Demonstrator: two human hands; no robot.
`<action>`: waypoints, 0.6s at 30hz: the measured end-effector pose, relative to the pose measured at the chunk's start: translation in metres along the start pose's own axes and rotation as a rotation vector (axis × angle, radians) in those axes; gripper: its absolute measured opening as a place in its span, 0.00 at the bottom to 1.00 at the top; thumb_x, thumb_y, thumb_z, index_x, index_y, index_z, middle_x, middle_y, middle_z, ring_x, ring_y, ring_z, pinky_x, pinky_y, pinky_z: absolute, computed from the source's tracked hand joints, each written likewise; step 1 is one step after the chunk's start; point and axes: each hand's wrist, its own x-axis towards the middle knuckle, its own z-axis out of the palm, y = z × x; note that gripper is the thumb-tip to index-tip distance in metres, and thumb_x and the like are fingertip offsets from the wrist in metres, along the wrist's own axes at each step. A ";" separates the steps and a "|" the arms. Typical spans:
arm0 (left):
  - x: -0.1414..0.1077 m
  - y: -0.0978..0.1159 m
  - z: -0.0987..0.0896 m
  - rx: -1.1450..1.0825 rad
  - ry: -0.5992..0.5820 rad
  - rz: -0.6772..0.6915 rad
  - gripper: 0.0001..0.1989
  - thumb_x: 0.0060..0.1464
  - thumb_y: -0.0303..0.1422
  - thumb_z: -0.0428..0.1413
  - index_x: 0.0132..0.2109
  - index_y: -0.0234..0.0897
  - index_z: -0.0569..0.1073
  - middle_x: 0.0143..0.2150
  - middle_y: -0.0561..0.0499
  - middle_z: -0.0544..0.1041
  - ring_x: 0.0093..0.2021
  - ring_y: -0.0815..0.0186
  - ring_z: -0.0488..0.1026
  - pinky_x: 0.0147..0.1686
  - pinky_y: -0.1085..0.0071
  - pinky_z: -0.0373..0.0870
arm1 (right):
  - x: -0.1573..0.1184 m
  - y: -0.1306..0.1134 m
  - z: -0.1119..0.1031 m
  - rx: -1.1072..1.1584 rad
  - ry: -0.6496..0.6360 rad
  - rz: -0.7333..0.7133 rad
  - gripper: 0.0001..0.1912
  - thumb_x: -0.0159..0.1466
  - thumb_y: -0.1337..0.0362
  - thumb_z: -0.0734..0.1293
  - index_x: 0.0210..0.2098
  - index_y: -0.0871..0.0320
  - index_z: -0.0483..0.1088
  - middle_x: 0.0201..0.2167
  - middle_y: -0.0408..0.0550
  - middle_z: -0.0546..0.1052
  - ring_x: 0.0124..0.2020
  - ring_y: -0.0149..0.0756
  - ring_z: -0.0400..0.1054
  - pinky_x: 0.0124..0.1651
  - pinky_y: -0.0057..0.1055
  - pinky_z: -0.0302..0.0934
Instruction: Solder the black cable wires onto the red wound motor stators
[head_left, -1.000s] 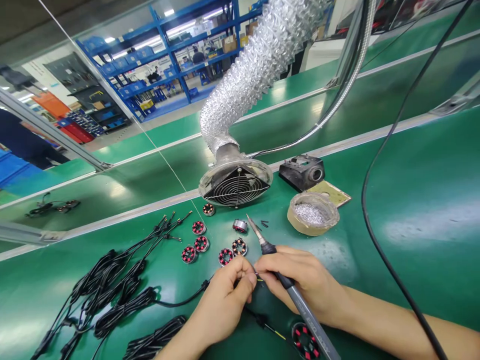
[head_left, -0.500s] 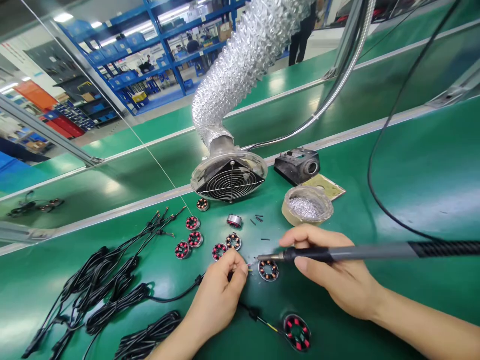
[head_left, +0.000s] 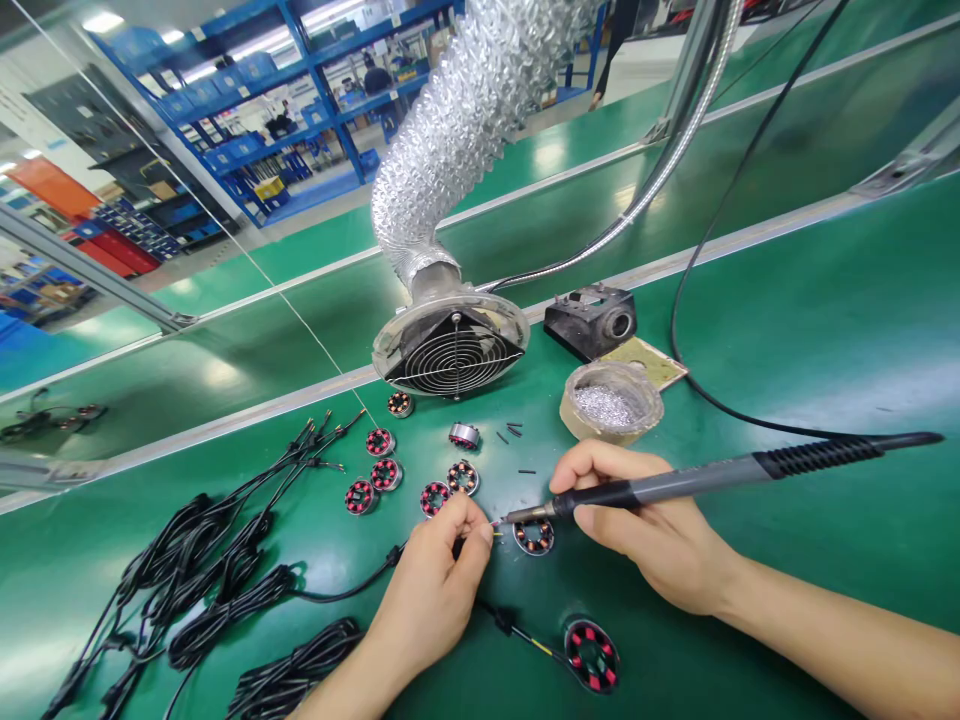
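My left hand is closed in a pinch on the end of a black cable, whose thin wire tips stick out past the fingertips. My right hand grips a soldering iron with a grey and black handle. The iron's tip is at the wire ends, touching or very close to them. Just behind the tip lies a motor stator with copper windings, partly covered by the iron. Nearer to me a red-and-black stator is joined to a cable that runs under my left hand.
Several stators and short black tubes lie further back. Bundled black cables fill the left. A round pot of silvery bits stands before a black iron holder. A fume extractor hood hangs over the bench.
The soldering iron has moved left, its tip coming to the wire ends, and its rear end now slants upward. The left hand keeps its pinch. The view has shifted slightly.
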 end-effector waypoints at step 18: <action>0.000 -0.001 -0.001 0.017 -0.009 0.004 0.12 0.64 0.38 0.45 0.31 0.41 0.61 0.23 0.59 0.60 0.25 0.68 0.57 0.26 0.72 0.50 | -0.007 0.001 0.003 -0.115 -0.014 -0.154 0.04 0.58 0.69 0.61 0.29 0.56 0.67 0.16 0.36 0.63 0.16 0.27 0.54 0.18 0.25 0.48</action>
